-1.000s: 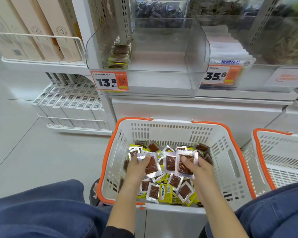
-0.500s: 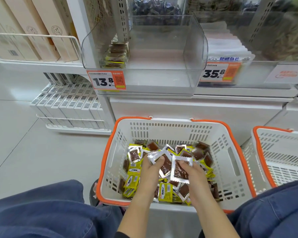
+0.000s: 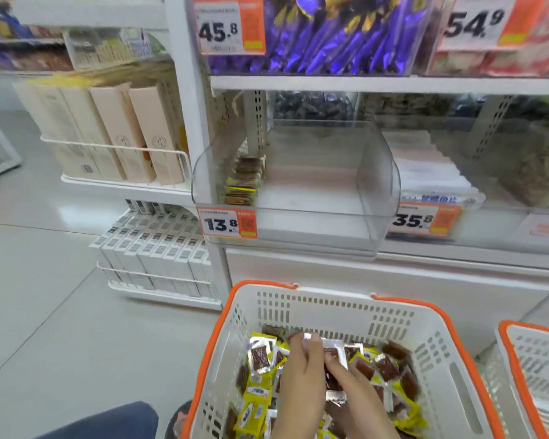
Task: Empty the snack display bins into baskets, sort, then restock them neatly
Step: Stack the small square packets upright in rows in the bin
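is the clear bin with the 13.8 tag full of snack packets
No, the clear bin holds only a small stack of packets at its left side; the rest of its floor is bare.

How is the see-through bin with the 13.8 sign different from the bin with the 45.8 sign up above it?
The clear plastic bin with the 13.8 tag is nearly bare, holding one small stack of brown and yellow packets at its left side. The clear upper bin with the 45.8 tag is packed with shiny purple wrappers. The first sits one shelf lower. Both carry orange price tags.
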Available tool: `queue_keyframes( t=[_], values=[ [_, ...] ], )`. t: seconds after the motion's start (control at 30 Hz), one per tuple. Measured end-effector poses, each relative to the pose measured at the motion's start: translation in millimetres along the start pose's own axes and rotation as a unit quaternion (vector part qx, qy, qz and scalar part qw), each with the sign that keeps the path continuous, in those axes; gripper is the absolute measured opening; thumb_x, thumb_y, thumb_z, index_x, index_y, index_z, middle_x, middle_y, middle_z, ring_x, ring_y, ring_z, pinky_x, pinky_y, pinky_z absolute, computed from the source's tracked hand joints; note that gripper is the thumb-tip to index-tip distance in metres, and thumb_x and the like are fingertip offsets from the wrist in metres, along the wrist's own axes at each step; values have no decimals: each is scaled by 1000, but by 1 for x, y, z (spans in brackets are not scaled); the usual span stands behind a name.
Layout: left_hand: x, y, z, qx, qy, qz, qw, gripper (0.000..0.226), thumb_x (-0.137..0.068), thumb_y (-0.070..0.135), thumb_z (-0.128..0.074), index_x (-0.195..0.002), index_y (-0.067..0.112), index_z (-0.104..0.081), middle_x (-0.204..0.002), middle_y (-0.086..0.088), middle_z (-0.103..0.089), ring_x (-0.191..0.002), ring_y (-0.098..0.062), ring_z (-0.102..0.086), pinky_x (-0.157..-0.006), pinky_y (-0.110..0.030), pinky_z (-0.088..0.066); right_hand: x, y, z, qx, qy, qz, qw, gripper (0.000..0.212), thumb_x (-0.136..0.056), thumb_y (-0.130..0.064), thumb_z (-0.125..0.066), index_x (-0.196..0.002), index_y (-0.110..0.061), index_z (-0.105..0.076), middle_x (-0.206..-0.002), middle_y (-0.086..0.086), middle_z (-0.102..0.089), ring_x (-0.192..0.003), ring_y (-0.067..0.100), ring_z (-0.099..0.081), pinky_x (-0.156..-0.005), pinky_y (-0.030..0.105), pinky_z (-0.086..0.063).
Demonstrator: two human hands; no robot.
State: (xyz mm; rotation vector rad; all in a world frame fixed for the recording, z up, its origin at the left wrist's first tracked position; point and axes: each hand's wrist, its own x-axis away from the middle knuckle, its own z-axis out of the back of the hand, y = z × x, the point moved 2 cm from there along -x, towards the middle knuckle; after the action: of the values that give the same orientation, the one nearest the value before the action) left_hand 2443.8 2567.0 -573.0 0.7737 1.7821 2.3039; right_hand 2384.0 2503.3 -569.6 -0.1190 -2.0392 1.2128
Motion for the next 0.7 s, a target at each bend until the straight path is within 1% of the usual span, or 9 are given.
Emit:
queue_keyframes(
  t=[0.07, 0.17, 0.23, 0.3, 0.4, 0.47, 0.53, 0.6, 0.7],
  values=[
    [-5, 33, 15, -30, 64, -68, 995, 22, -98, 53, -34, -104, 39, -50, -95, 14, -57, -93, 0, -55, -79, -21, -44, 1, -31, -19, -1, -67, 31, 997, 20, -89, -16, -64, -106, -11, -72, -100, 7, -75, -91, 18, -70, -65, 31, -53],
    [-18, 88, 43, -71, 140, -169, 973, 51, -83, 68, -30, -97, 28, -58, -95, 6, -63, -98, -18, -59, -89, -42, -46, 9, -86, -52, 51, -121, 135, 982, 18, -91, -14, -59, -105, -13, -70, -96, 6, -75, -82, 12, -71, -65, 25, -52],
    [-28, 131, 69, -116, 143, -224, 957, 53, -86, 65, -32, -100, 23, -62, -98, 4, -64, -99, -17, -58, -91, -42, -45, 10, -125, -71, 92, -129, 197, 968, 16, -90, -14, -60, -105, -14, -68, -92, 4, -75, -77, 11, -69, -64, 22, -52],
    [-43, 171, 106, -139, 170, -263, 939, 54, -88, 60, -38, -115, 21, -61, -110, 3, -63, -106, -16, -57, -96, -41, -44, 0, -165, -83, 119, -121, 254, 952, 19, -86, -13, -67, -105, -14, -66, -90, 3, -74, -77, 13, -69, -65, 22, -53],
    [-65, 201, 168, -137, 273, -246, 920, 44, -93, 34, -54, -133, 15, -51, -131, -2, -55, -120, -21, -50, -103, -36, -39, -18, -220, -96, 211, -80, 326, 918, 32, -81, -18, -75, -111, -18, -63, -96, 1, -71, -85, 16, -67, -75, 28, -53],
    [-78, 202, 190, -147, 294, -219, 919, 48, -93, 25, -56, -138, 12, -46, -138, -5, -51, -125, -23, -47, -103, -36, -36, -35, -248, -102, 284, -51, 355, 889, 26, -82, -17, -73, -106, -21, -63, -95, 0, -69, -86, 17, -64, -76, 32, -52],
    [-90, 202, 196, -215, 306, -253, 892, 46, -93, 21, -56, -137, 14, -46, -136, -3, -52, -122, -22, -49, -101, -34, -36, -53, -269, -108, 382, -23, 378, 843, 23, -82, -20, -74, -101, -22, -62, -93, -1, -68, -87, 19, -63, -80, 36, -51],
    [-103, 213, 191, -312, 252, -328, 855, 38, -93, 16, -56, -131, 17, -53, -127, 2, -58, -118, -16, -52, -94, -23, -36, -70, -283, -110, 503, -2, 380, 776, 27, -81, -27, -74, -103, -24, -58, -96, -2, -66, -91, 20, -61, -81, 34, -47],
    [-128, 235, 178, -510, 55, -341, 788, 33, -93, 20, -58, -126, 22, -57, -120, 4, -64, -114, -16, -57, -93, -24, -41, -91, -289, -110, 631, -14, 356, 689, 28, -80, -36, -71, -102, -29, -55, -99, -4, -65, -94, 18, -60, -82, 33, -47]
  ],
)
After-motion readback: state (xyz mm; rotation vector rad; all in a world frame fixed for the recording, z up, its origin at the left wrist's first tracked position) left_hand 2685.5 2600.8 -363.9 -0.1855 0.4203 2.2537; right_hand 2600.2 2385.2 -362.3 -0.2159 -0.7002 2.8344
